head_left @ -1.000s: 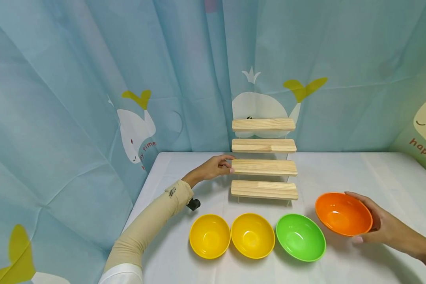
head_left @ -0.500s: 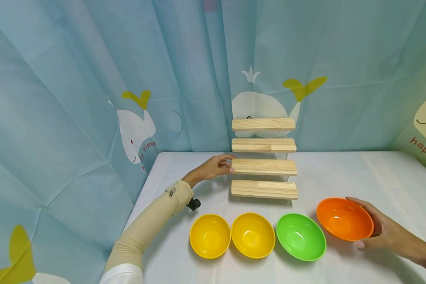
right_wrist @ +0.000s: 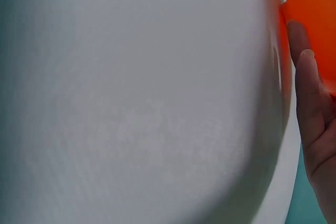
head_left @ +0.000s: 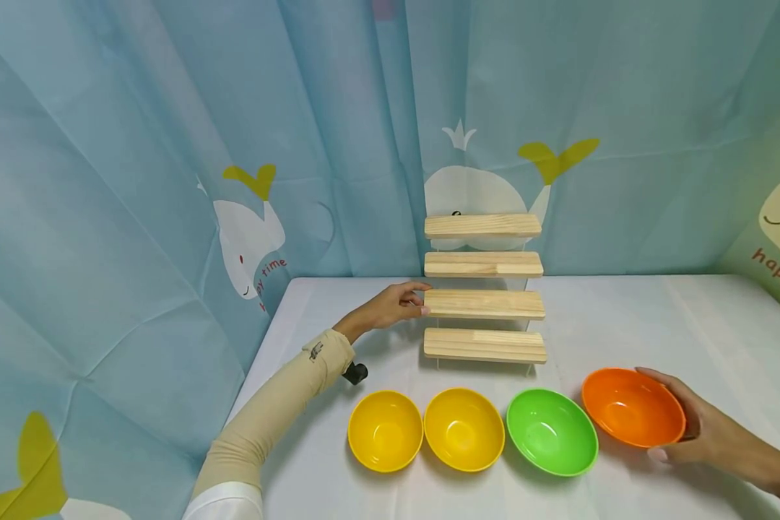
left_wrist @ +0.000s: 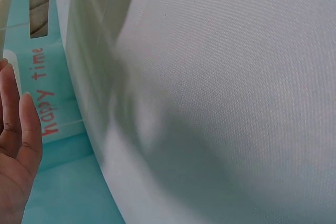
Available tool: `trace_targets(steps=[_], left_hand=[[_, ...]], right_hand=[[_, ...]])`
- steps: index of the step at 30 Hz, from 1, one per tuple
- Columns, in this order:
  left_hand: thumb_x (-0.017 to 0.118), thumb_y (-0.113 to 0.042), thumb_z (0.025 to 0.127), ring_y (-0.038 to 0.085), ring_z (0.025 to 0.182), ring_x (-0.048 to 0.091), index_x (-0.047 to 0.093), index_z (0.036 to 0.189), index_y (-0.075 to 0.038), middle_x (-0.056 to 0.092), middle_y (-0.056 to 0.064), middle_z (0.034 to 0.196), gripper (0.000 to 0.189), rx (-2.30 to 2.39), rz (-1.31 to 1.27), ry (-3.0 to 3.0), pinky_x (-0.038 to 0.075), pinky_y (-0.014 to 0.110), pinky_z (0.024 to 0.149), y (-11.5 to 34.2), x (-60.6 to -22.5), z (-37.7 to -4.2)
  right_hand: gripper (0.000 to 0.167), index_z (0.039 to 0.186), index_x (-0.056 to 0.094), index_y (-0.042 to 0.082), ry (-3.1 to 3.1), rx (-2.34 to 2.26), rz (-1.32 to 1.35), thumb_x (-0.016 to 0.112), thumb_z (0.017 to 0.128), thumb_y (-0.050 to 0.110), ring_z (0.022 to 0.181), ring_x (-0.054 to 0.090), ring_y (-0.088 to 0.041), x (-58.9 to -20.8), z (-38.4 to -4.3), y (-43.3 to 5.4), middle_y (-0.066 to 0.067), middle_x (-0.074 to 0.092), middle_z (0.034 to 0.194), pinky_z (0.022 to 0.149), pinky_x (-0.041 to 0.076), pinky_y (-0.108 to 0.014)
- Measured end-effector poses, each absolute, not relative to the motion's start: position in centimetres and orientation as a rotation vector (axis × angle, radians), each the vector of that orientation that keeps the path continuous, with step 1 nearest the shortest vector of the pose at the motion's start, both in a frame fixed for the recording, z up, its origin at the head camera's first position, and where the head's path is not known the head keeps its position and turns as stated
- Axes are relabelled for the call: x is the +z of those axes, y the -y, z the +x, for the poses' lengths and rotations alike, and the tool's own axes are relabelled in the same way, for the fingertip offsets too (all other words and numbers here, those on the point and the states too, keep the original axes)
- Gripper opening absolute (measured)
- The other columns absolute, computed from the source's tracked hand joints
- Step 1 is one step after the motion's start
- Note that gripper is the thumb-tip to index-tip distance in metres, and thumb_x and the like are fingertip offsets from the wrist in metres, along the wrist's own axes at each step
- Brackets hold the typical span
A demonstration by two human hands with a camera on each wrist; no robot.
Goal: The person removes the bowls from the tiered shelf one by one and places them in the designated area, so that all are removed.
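At the right of the head view, my right hand (head_left: 695, 422) grips an orange bowl (head_left: 632, 406) from its right side, thumb near the front and fingers behind. The right wrist view shows the orange bowl (right_wrist: 317, 22) beside the fingers. Whether its base touches the table cannot be seen. My left hand (head_left: 385, 306) pinches the left end of a tiered wooden rack (head_left: 484, 305) at the second board from the bottom. A green bowl (head_left: 551, 431) stands left of the orange one. Two yellow bowls (head_left: 386, 431) continue the row leftward.
The white-covered table (head_left: 624, 318) backs onto a blue curtain (head_left: 357, 144) printed with whales. A small black object (head_left: 355, 373) shows beside the left sleeve. The rack stands behind the bowl row, near the table's back edge.
My right hand has brought the orange bowl slightly nearer and a little to the right, beside the green bowl. My left hand stays on the rack.
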State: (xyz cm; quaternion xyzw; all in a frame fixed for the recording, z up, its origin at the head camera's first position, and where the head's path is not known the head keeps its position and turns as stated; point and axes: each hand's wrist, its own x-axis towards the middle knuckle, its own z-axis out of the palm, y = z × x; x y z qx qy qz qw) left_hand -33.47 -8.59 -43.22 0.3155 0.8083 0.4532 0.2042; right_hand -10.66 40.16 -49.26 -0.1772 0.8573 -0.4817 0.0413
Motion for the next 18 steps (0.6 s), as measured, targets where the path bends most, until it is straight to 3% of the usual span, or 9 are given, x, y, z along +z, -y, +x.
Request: trace_targets(steps=[2,5,9,18], left_hand=[[0.064,-0.02,0.1,0.031,0.104,0.065,0.046,0.149,-0.011,0.069,0.014,0.113,0.053,1.265,0.88,-2.257,0.053,0.028,0.087,8.58,-43.21,-33.45],[0.064,-0.02,0.1,0.03,0.104,0.065,0.046,0.149,-0.01,0.069,0.013,0.113,0.053,1.272,0.876,-2.253,0.053,0.026,0.086,8.57,-43.29,-33.57],[0.064,-0.02,0.1,0.044,0.106,0.062,0.045,0.149,-0.009,0.068,0.014,0.112,0.054,1.29,0.87,-2.233,0.052,0.025,0.083,8.61,-43.46,-33.72],[0.064,-0.018,0.1,0.046,0.108,0.061,0.045,0.15,-0.009,0.068,0.016,0.112,0.054,1.299,0.873,-2.219,0.052,0.026,0.084,8.58,-43.33,-33.6]], right_hand=[[0.099,0.159,0.021,0.016,-2.653,-1.422,-0.512,0.075,0.079,-0.007,0.111,0.05,0.013,-49.39,-10.5,-40.26,0.036,0.038,0.138,0.075,0.054,-0.017],[0.099,0.16,0.02,0.019,-2.709,-1.319,-0.46,0.076,0.081,-0.002,0.107,0.048,0.016,-49.33,-10.2,-40.36,0.04,0.032,0.136,0.069,0.053,-0.02],[0.099,0.16,0.021,0.014,-2.709,-1.314,-0.49,0.075,0.08,-0.003,0.104,0.053,0.01,-49.38,-10.11,-40.41,0.038,0.032,0.136,0.067,0.054,-0.023],[0.094,0.159,0.02,0.016,-2.653,-1.297,-0.418,0.074,0.084,0.004,0.106,0.052,0.01,-49.06,-10.08,-40.18,0.039,0.03,0.136,0.069,0.055,-0.024]])
